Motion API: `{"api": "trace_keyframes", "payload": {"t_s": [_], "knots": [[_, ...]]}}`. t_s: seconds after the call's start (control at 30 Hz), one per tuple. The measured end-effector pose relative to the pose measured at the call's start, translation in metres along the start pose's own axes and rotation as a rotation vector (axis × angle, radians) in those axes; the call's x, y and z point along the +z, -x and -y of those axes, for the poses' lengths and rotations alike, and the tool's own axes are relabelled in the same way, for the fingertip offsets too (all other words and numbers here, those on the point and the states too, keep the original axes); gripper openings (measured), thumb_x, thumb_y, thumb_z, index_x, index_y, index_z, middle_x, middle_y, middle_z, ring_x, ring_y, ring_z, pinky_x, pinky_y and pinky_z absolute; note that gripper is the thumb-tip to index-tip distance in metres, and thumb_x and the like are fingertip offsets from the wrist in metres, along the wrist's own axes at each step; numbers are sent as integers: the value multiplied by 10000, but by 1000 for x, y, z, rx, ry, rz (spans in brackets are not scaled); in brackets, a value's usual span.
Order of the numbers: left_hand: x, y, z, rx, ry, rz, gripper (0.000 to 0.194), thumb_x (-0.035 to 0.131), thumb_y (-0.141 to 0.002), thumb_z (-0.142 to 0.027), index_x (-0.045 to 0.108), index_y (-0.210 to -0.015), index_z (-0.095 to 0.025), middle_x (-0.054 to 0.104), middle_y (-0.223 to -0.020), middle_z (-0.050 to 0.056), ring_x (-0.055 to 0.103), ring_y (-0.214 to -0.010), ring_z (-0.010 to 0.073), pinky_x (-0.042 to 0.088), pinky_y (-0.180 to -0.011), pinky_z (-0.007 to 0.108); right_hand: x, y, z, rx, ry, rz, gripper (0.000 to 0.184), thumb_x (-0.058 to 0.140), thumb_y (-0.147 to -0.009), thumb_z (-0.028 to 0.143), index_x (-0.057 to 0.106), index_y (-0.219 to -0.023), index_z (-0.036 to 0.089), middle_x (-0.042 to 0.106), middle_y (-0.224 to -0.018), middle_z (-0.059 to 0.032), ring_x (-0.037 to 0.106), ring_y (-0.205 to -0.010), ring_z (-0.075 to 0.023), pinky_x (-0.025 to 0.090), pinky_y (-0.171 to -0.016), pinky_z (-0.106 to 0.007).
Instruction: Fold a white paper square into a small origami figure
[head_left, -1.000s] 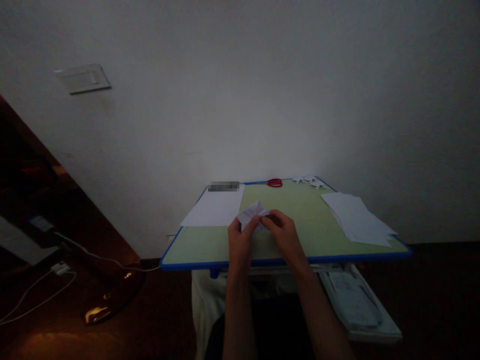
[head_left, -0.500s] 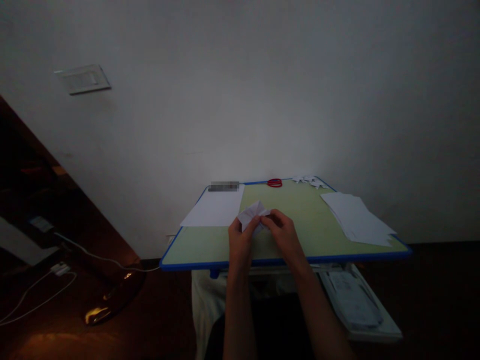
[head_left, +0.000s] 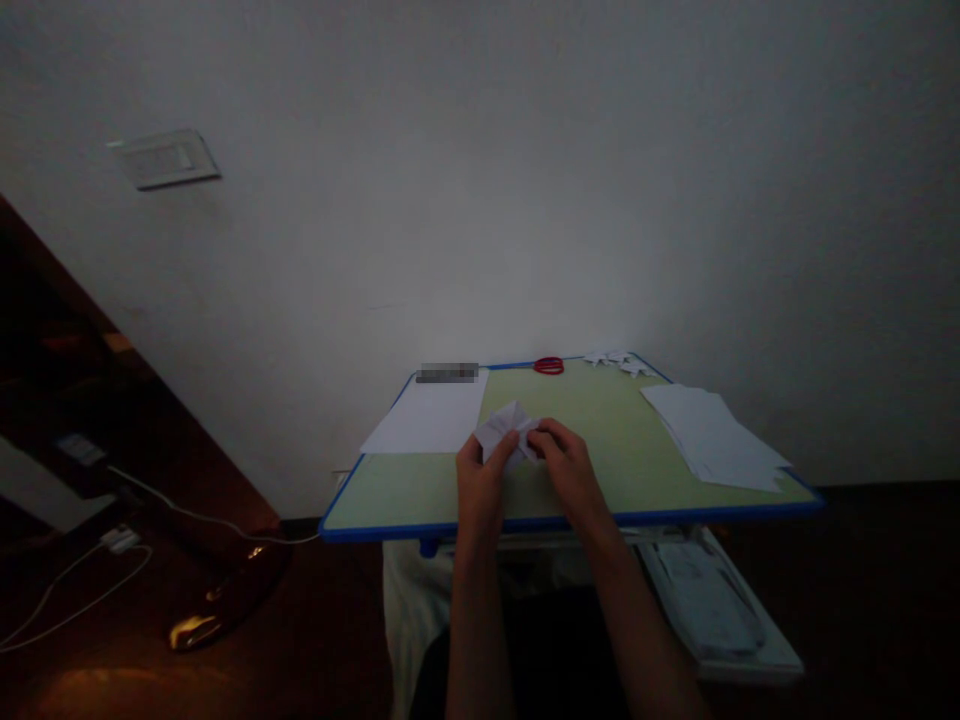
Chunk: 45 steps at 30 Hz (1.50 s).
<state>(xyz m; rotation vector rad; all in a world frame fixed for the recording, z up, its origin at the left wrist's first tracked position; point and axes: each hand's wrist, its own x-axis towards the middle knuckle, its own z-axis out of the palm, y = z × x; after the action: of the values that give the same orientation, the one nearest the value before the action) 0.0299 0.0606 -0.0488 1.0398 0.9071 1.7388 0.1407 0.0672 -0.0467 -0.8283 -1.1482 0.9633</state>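
Observation:
A small piece of folded white paper (head_left: 509, 424) is held above the near middle of the green tabletop (head_left: 600, 420). My left hand (head_left: 481, 480) grips its left and lower side, thumb lying on top. On the right, the thumb and fingers of my right hand (head_left: 564, 464) pinch the paper's right edge. Creases run across the paper, but its exact folded shape is too dim to make out. My fingers hide part of its sides.
White sheets (head_left: 431, 415) lie at the tabletop's left, and a stack of white paper (head_left: 712, 437) at its right. Red-handled scissors (head_left: 549, 366) and several small folded white paper pieces (head_left: 619, 360) rest along the back edge, by the wall. A white cable (head_left: 217, 520) hangs at the left.
My right thumb and fingers have shifted slightly to the right along the folded paper. The left hand keeps its grip almost unmoved.

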Motion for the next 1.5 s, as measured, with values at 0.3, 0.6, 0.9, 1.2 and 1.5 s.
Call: {"api": "trace_keyframes", "payload": {"t_s": [0.3,0.6,0.9,1.2,1.5], "knots": [[1,0,-1,-9,12,-15,334,866,-689,-327,793,-954,-136,797,-961,74,701,-844,204,516,-841,313,1,0,3,7,-5,-2,167,670,-736,362,622,-663,221,576,-661,27,503,-664,-170,399,-626,-284],[0,0,1,-3,13,-1,344,864,-700,-332,799,-973,-135,799,-967,76,701,-860,207,516,-847,314,-1,-1,-6,-6,-14,19,185,736,-750,378,675,-729,205,648,-705,17,574,-710,-178,441,-669,-283],[-2,-3,5,7,16,29,332,866,-703,-330,808,-966,-136,800,-954,72,699,-865,209,504,-862,317,-2,-1,-8,-11,-10,33,191,746,-754,390,684,-763,209,693,-736,-6,623,-760,-207,466,-711,-304],[-1,-3,4,-18,34,-4,352,869,-678,-335,798,-955,-128,797,-950,77,700,-829,202,511,-838,314,-1,-2,-9,-25,-25,45,182,667,-800,358,622,-711,206,552,-682,38,493,-675,-152,385,-625,-264],[1,-2,0,-18,62,-5,348,859,-689,-326,791,-965,-126,796,-968,85,707,-858,208,515,-858,319,0,-3,-8,-20,9,36,186,632,-794,374,613,-706,211,545,-693,27,485,-693,-166,387,-637,-276]]}}
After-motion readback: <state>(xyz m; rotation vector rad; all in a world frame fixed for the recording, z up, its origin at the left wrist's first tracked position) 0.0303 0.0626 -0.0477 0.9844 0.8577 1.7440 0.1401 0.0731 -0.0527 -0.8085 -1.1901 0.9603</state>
